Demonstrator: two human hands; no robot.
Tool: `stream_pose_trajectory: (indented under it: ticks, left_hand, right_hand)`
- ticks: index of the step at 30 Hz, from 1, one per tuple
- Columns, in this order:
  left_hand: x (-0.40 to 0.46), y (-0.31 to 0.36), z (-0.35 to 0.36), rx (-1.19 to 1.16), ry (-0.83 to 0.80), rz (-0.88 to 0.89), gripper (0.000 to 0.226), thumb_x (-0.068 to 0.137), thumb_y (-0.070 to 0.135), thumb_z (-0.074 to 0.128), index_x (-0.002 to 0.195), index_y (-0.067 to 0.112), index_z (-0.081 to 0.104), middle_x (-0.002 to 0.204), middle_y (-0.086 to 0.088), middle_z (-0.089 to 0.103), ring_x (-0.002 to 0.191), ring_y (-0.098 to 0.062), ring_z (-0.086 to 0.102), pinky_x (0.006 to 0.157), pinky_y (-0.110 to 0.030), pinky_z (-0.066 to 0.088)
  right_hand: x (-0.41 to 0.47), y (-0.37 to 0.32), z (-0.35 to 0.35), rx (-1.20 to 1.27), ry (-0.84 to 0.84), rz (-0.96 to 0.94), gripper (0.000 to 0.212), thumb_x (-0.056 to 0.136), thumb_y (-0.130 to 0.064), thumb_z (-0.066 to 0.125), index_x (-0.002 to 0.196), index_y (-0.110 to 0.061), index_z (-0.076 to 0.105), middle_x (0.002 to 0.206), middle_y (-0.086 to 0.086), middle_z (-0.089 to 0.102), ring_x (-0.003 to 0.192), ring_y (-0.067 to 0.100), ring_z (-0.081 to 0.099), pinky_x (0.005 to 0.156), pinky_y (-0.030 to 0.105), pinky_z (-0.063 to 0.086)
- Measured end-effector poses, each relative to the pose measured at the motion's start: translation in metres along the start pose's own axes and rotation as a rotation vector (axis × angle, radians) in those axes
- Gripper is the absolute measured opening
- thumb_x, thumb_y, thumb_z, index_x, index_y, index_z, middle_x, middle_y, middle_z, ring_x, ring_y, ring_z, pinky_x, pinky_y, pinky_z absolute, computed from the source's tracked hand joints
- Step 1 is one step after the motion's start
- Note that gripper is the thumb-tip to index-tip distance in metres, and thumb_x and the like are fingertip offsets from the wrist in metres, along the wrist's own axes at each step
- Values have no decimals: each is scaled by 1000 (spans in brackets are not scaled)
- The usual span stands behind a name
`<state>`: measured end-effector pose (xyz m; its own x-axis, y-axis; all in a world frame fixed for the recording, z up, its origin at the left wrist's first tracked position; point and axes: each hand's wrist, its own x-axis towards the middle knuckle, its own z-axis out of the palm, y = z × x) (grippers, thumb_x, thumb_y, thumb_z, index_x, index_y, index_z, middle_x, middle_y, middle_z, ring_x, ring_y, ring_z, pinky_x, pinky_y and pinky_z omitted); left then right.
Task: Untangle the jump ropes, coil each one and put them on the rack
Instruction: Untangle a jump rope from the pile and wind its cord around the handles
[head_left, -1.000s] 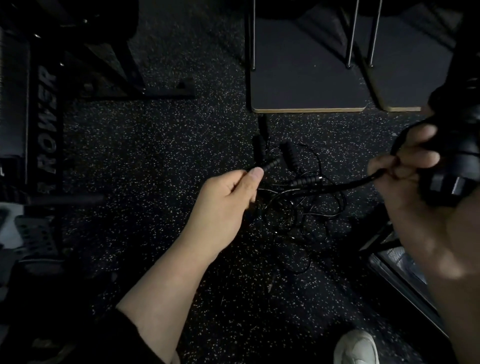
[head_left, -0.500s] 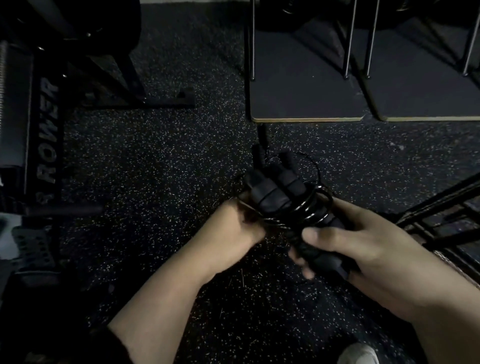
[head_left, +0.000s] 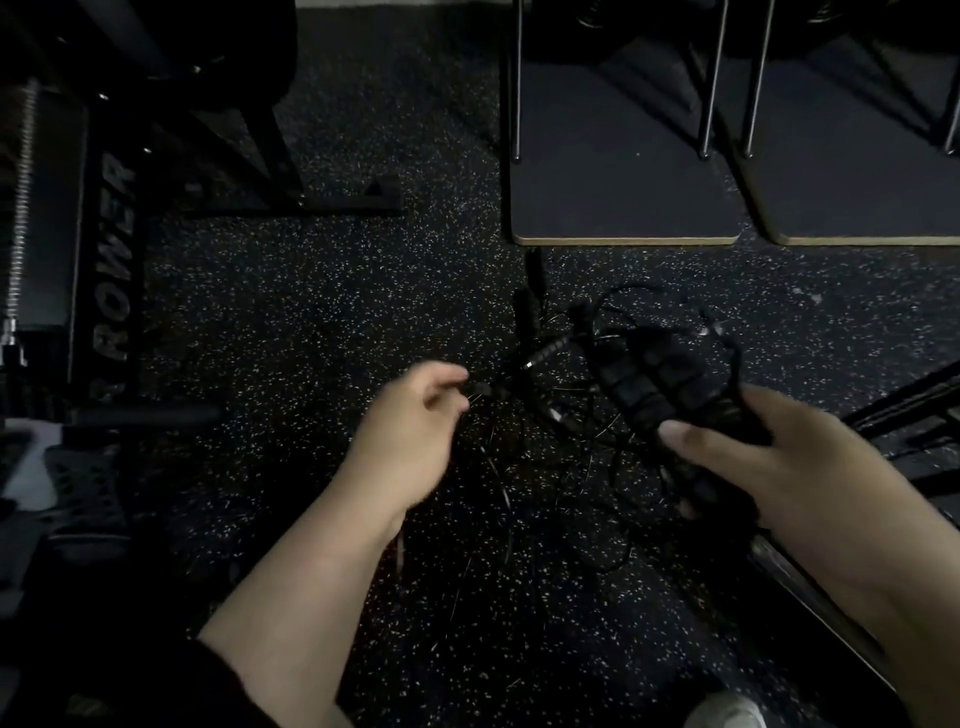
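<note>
- My right hand (head_left: 789, 467) has its grip curled round a bundle of black ribbed foam jump-rope handles (head_left: 660, 379), thumb laid across the near end and fingers wrapped underneath; the bundle is lifted above the floor and points up and to the left.
- Thin black cord loops (head_left: 727, 358) stand out from the far end of that bundle, and one loop runs down along its right side to my fingers.
- My left hand (head_left: 410, 431) sits to the left of the bundle, apart from it, fingers loosely curled toward the thumb; a short dark rope end (head_left: 480, 387) shows just at the fingertips, but motion blur leaves me unable to tell whether the grip has hold of it.
- The rest of the tangled black jump ropes (head_left: 566, 415) lie on the black rubber floor with pale speckles (head_left: 322, 312), between and beyond my hands: fine glinting cords crossing in loose curves, with a slim handle (head_left: 545, 353) showing a small bright tip.
- Two dark mats with pale wooden edges (head_left: 623, 208) lie beyond the tangle, thin metal legs (head_left: 709, 78) standing on them.
- A black machine lettered "ROWER" (head_left: 114, 260) stands at the left.
- A white shoe toe (head_left: 727, 712) shows at the bottom edge.
</note>
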<state>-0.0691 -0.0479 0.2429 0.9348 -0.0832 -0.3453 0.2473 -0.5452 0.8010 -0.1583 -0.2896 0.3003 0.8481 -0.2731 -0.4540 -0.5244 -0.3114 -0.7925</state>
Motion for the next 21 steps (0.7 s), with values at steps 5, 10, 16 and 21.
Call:
stream_pose_trajectory:
  ticks: [5, 10, 16, 21]
  left_hand:
    - [-16, 14, 13, 75, -399, 232, 80, 92, 40, 68, 153, 58, 18, 158, 31, 33, 143, 9, 30, 123, -38, 26]
    - [-20, 23, 14, -595, -454, 58, 41, 89, 45, 71, 129, 41, 63, 129, 10, 71, 123, -8, 64, 109, -44, 48]
    - [-25, 28, 24, -633, -163, -15, 34, 93, 52, 62, 98, 18, 65, 81, -5, 72, 82, -22, 73, 91, -45, 58]
    - [-21, 28, 20, -855, 38, -116, 30, 97, 44, 62, 98, 13, 65, 71, -5, 65, 70, -25, 72, 64, -28, 59]
  right_hand:
    - [-9, -15, 9, 82, -235, -92, 37, 71, -41, 79, 107, -44, 71, 84, -4, 79, 69, 17, 75, 60, 22, 54]
    - [-10, -17, 8, 96, -349, -60, 34, 71, -41, 79, 105, -40, 76, 81, 12, 74, 61, 28, 71, 57, 27, 54]
    - [-10, -20, 10, 71, -400, 24, 30, 74, -40, 79, 102, -30, 74, 68, 8, 73, 57, 22, 71, 47, 21, 49]
    - [-8, -16, 6, 29, -390, 23, 28, 69, -45, 81, 92, -30, 76, 74, 11, 74, 60, 24, 71, 54, 28, 53]
